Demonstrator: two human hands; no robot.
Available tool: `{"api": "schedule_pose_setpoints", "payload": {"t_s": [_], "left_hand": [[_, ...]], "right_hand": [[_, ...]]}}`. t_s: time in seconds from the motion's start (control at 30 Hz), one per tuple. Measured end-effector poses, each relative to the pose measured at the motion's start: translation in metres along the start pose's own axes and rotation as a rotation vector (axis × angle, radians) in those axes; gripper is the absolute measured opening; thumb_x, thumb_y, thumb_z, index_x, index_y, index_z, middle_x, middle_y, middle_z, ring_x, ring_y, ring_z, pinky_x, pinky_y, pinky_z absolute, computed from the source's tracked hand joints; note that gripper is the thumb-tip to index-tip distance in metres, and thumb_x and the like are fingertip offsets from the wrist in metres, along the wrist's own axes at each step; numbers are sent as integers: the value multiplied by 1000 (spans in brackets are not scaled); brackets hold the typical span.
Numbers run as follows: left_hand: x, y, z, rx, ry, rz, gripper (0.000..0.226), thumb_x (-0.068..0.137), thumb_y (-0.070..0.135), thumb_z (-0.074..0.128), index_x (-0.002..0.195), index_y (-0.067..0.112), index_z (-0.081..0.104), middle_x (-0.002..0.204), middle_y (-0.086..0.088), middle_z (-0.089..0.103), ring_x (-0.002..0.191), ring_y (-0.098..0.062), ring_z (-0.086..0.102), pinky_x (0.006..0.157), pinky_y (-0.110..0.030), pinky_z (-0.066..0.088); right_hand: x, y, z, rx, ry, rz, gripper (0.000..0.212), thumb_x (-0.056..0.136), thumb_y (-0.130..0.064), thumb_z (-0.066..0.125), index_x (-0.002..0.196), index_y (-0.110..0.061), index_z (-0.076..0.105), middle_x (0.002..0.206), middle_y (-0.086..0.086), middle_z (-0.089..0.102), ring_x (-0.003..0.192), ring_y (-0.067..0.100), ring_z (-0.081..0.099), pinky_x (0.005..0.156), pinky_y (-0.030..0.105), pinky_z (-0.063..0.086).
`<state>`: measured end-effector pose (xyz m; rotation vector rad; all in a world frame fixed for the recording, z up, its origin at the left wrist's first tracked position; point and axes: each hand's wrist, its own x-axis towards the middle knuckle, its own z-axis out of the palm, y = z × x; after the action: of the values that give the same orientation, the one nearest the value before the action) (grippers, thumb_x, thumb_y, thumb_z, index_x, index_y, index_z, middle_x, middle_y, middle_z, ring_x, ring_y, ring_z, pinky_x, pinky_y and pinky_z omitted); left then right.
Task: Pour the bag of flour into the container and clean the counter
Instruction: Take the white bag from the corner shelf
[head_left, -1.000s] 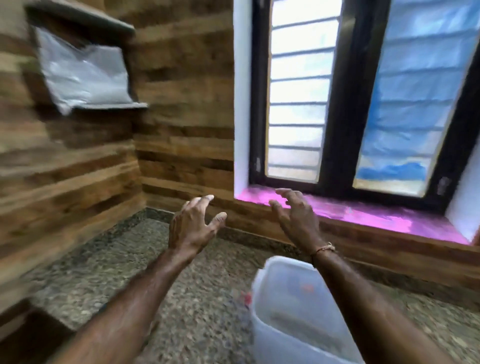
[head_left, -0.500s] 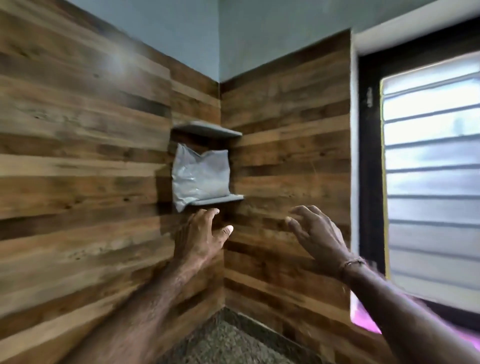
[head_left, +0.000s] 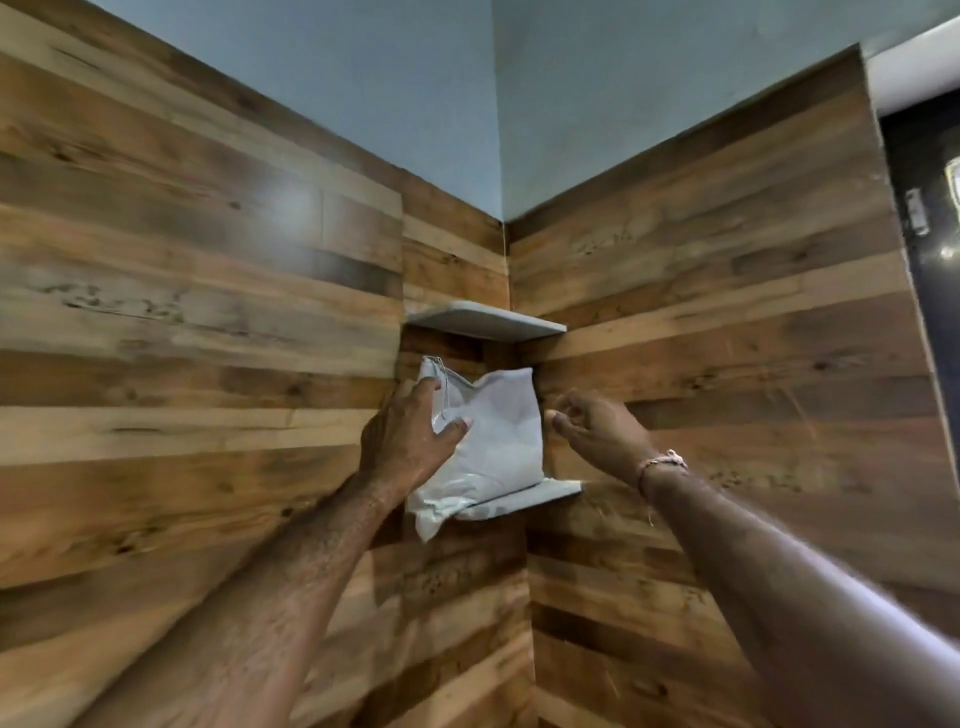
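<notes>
A white plastic bag of flour (head_left: 496, 441) stands on the lower corner shelf (head_left: 548, 491), with its bottom left corner hanging over the shelf edge. My left hand (head_left: 405, 441) holds the bag's left side, thumb pressed on the front and fingers around the upper left edge. My right hand (head_left: 597, 434) hovers just off the bag's right edge with its fingers loosely curled and nothing in them. The container and the counter are out of view.
A second, bare corner shelf (head_left: 483, 319) sits close above the bag. Wood-plank walls meet in the corner behind it. A dark window frame (head_left: 919, 249) runs down the far right.
The view has swung up from the counter and container to the corner shelves. Both hands rose to the bag; my left hand closed on its left side and my right hand came up beside it.
</notes>
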<state>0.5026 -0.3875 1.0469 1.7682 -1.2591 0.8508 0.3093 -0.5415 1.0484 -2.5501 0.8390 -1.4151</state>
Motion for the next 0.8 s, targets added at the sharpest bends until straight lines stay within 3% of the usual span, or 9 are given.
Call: {"api": "schedule_pose_setpoints", "payload": {"t_s": [0.13, 0.2, 0.27, 0.33, 0.4, 0.47, 0.53, 0.67, 0.8], "left_hand": [[57, -12, 27, 306, 147, 304, 69, 90, 47, 69, 151, 28, 41, 155, 1, 41, 143, -22, 36, 115, -41, 32], [90, -15, 37, 466, 110, 384, 62, 92, 50, 65, 147, 29, 45, 152, 2, 44, 142, -22, 37, 117, -44, 29], [119, -18, 44, 552, 24, 346, 48, 92, 54, 62, 133, 28, 57, 136, 1, 56, 129, -23, 48, 112, -45, 32], [138, -23, 49, 528, -20, 268, 35, 90, 54, 65, 111, 26, 67, 114, 1, 66, 108, -21, 59, 102, -43, 43], [150, -29, 55, 423, -15, 206, 30, 88, 49, 72, 98, 21, 71, 96, 1, 69, 90, -18, 65, 87, -37, 53], [156, -33, 57, 397, 21, 172, 32, 86, 47, 76, 100, 18, 70, 95, -1, 68, 86, -17, 64, 78, -32, 53], [162, -41, 59, 425, 12, 140, 36, 87, 47, 76, 106, 18, 68, 101, -3, 68, 85, -18, 60, 73, -32, 47], [174, -62, 60, 398, -80, 54, 41, 86, 50, 75, 112, 20, 64, 105, -2, 67, 87, -19, 58, 73, -34, 42], [178, -80, 64, 299, -78, -8, 44, 83, 55, 76, 110, 21, 65, 106, -1, 68, 87, -18, 57, 70, -32, 38]], "right_hand": [[73, 8, 42, -83, -21, 2, 8, 95, -37, 67, 93, -29, 65, 102, -1, 62, 88, 18, 59, 64, 24, 39], [111, 8, 61, -127, -30, -23, 20, 94, -35, 70, 112, -28, 66, 113, -2, 59, 100, 22, 61, 72, 22, 43], [143, 4, 75, -159, -23, -63, 43, 93, -32, 72, 134, -23, 60, 132, 3, 59, 112, 25, 62, 83, 25, 52], [167, -1, 85, -167, -46, -96, 52, 94, -29, 71, 143, -23, 54, 139, 6, 56, 115, 29, 63, 87, 31, 54], [187, 2, 94, -121, -93, -99, 53, 97, -24, 67, 148, -26, 50, 140, 5, 52, 104, 27, 68, 72, 26, 59], [201, 10, 98, -112, -122, -100, 52, 100, -16, 62, 149, -27, 49, 144, 5, 49, 99, 25, 69, 56, 17, 54], [212, 18, 104, -96, -146, -84, 46, 101, -16, 61, 146, -24, 53, 143, 6, 52, 99, 27, 70, 59, 22, 58], [228, 34, 110, -14, -144, 10, 33, 101, -20, 60, 134, -17, 61, 124, 9, 65, 96, 31, 74, 83, 45, 63], [227, 42, 113, 112, -87, 24, 10, 99, -23, 65, 95, -15, 69, 101, 15, 72, 86, 35, 74, 80, 47, 63]]}}
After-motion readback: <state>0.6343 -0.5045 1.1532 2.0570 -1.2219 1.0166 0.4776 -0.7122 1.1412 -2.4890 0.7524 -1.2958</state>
